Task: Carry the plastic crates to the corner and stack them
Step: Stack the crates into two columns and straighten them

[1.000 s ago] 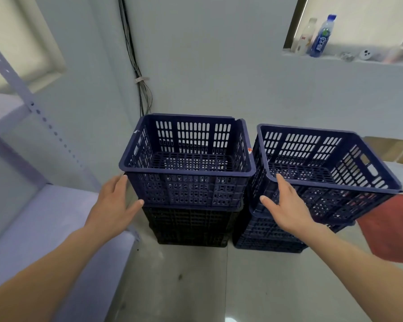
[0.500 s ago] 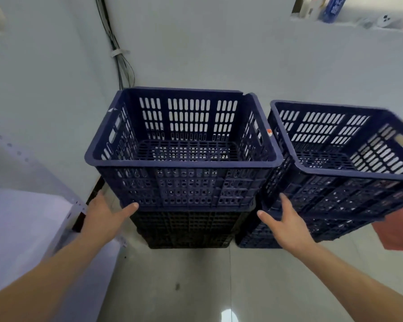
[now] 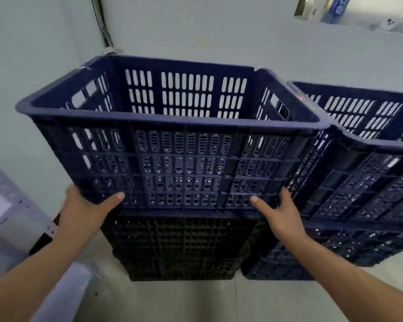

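Navy crate (image 3: 172,159), slotted and upright, stacked on black crate (image 3: 179,247) by the wall; lower front corners touched by left hand (image 3: 84,210) and right hand (image 3: 282,217). Just right of the right hand, second navy crate (image 3: 370,173) atop bottom navy crate (image 3: 335,252).

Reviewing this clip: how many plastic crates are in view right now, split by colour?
Blue crates: 3 (left stack's top crate, right stack's top crate, right stack's lower crate)
Black crates: 1 (left stack's bottom crate)
Total: 4
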